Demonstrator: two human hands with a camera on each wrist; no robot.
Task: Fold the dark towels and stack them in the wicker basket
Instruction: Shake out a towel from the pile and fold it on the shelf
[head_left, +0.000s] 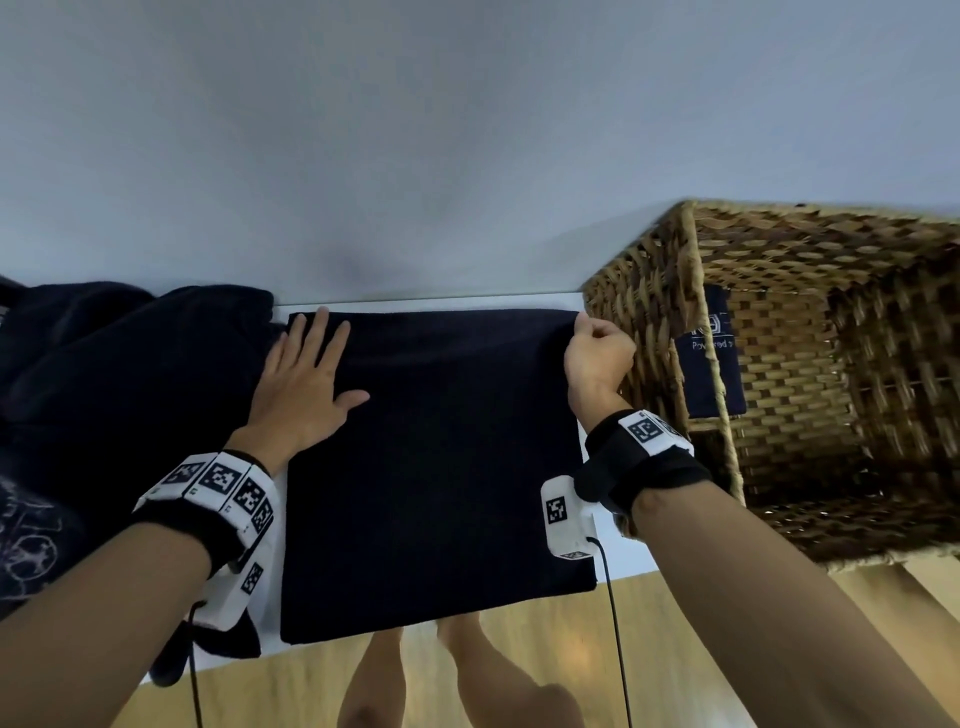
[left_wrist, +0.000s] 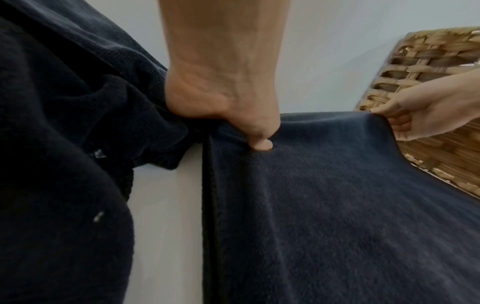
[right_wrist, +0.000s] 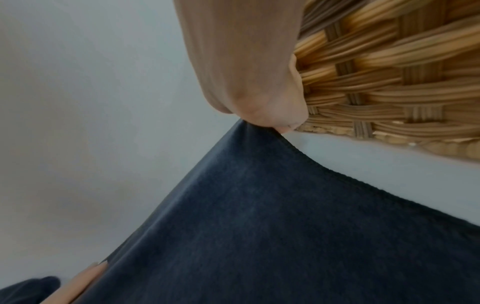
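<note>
A dark navy towel (head_left: 441, 467) (left_wrist: 337, 205) (right_wrist: 259, 236) lies spread flat on the white table (head_left: 618, 551), its near edge hanging over the table's front. My left hand (head_left: 306, 384) (left_wrist: 226, 98) lies flat with straight fingers on the towel's far left part. My right hand (head_left: 597, 348) (left_wrist: 415, 119) (right_wrist: 259, 98) pinches the towel's far right corner and lifts it slightly, right beside the wicker basket (head_left: 649, 312) (left_wrist: 428, 61) (right_wrist: 389, 72). A folded dark towel with white print (head_left: 711, 358) stands inside the basket against its left wall.
A heap of unfolded dark towels (head_left: 119, 395) (left_wrist: 64, 144) fills the table's left side, touching my left hand. A pale wall (head_left: 467, 156) rises just behind the table. Wooden floor (head_left: 545, 649) and the person's legs show below the front edge.
</note>
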